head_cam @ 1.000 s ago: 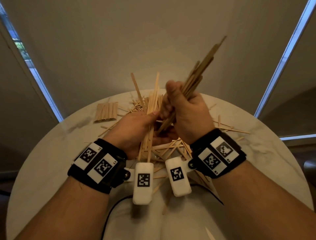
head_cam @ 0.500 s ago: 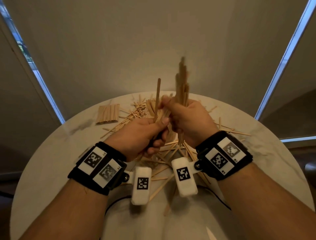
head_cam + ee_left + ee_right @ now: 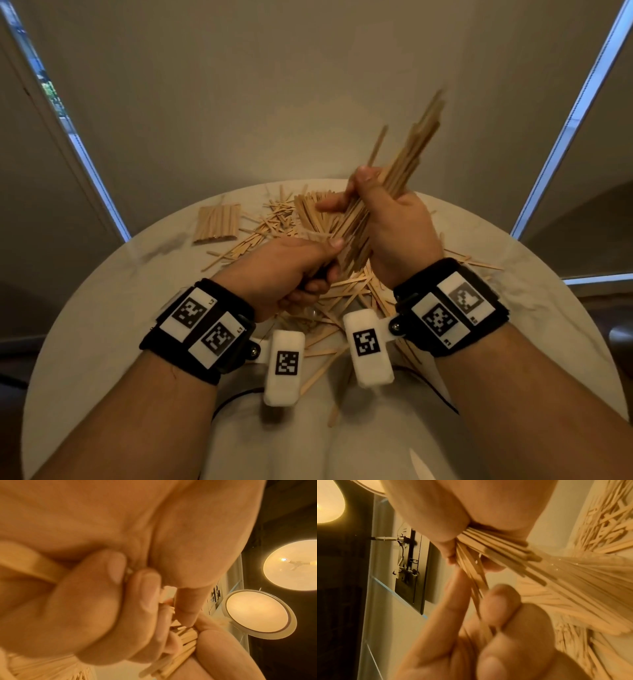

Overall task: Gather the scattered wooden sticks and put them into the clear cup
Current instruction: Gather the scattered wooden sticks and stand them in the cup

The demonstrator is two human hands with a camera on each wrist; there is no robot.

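White and round, the table (image 3: 102, 308) fills the lower half of the head view. A big pile of wooden sticks (image 3: 274, 226) lies scattered in the middle of it. A tidy flat row of sticks (image 3: 216, 222) sits left of the pile. The right hand (image 3: 390, 226), in the middle of the frame, is closed tight around a thick bundle of sticks (image 3: 407, 157) that points to the upper right. The left hand (image 3: 287, 270), just below it, is curled and pinches the low end of the bundle. Black wrist bands (image 3: 202, 329) carry square black-and-white code tags with tiny letters too small to read. I cannot spot the clear cup.
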